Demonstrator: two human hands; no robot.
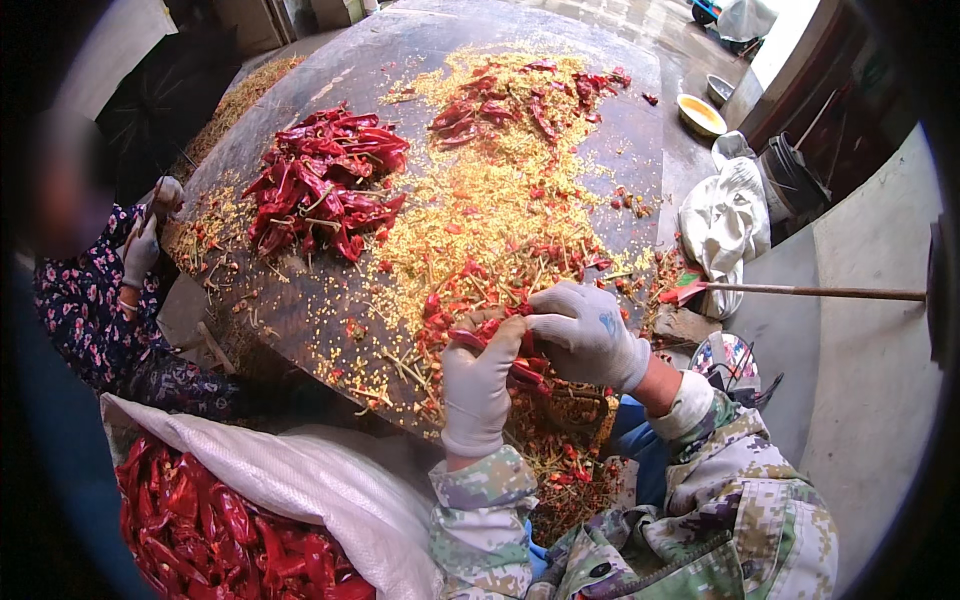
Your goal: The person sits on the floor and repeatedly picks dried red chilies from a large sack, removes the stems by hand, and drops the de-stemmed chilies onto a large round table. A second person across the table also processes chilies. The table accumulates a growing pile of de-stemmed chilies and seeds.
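My left hand [480,390], in a white knit glove, grips a dried red chili pepper [469,339] between thumb and fingers. Beside it, my right hand [589,330], also gloved, pinches red chili at the fingertips; whether it is the same pepper I cannot tell. More red pods [529,375] show just below the hands. Under and beyond them, yellow chili seeds [480,217] with red scraps and stems cover the middle of a dark table [307,315]. A heap of whole dried chilies [326,180] lies to the left, and split red pods [510,105] lie on the seeds farther back.
An open white woven sack [315,480] of red chilies stands at lower left. Another person [97,300] with gloved hands sits at the table's left side. On the right are a crumpled white sack [726,217], a wooden-handled tool [810,290], a bucket [787,176] and a basin [701,115].
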